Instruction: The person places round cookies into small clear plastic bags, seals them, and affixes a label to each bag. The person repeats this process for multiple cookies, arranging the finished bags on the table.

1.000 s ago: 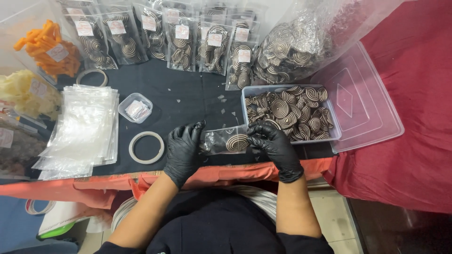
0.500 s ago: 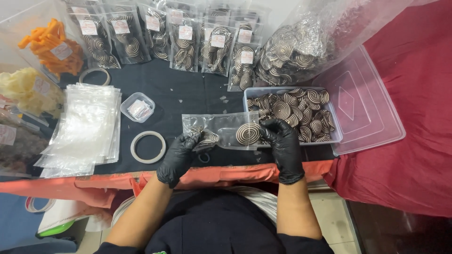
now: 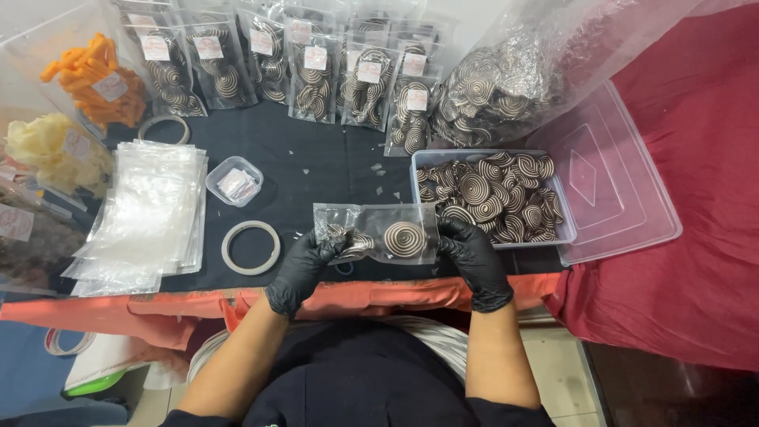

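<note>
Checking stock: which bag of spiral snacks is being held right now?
The clear bag stretched flat between the left hand and right hand; the other filled bags stand untouched at the table's back.

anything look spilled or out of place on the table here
Only small things: a few pale crumbs or scraps lie scattered on the black cloth above the clear bag held by both gloved hands, left hand and right hand. The tub's clear lid sits off to its right, overhanging the table edge.
</note>
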